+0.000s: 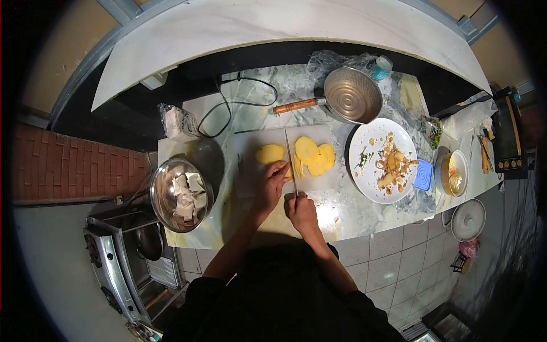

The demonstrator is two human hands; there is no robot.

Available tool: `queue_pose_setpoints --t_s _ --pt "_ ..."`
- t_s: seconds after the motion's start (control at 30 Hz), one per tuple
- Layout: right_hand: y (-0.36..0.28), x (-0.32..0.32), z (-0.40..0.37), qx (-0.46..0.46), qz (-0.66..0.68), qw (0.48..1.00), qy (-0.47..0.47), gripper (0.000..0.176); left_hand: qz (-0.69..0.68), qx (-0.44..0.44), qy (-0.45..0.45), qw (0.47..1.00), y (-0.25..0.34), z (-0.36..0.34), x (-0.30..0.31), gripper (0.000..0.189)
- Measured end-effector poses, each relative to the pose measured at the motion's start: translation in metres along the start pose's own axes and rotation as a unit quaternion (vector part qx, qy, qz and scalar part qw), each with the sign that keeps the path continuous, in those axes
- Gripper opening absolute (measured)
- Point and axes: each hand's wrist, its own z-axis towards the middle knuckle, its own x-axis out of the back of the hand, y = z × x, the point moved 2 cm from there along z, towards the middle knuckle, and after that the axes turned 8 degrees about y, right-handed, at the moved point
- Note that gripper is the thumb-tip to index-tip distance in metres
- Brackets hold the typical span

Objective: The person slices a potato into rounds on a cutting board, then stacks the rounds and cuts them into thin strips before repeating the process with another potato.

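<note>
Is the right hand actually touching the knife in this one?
Touching. The head view shows the right hand closed around the near end of the knife, its blade extending forward from the fingers.

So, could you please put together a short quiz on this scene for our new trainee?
1. Which hand holds the knife?
2. True or false: the potato peelings lie in the saucepan.
3. Fill in the blank: the potato slices lie on a pale ____.

Key:
1. The right hand.
2. False; they lie on the white plate.
3. Cutting board.
</note>
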Motion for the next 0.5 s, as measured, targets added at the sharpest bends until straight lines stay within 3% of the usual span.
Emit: queue_pose_setpoints --t_s 0.5 --pt "-0.005 -0.006 0.002 0.000 -0.001 1.000 -0.006 0.027 -0.008 -0.014 0.005 1.000 0.008 0.004 0.004 0.042"
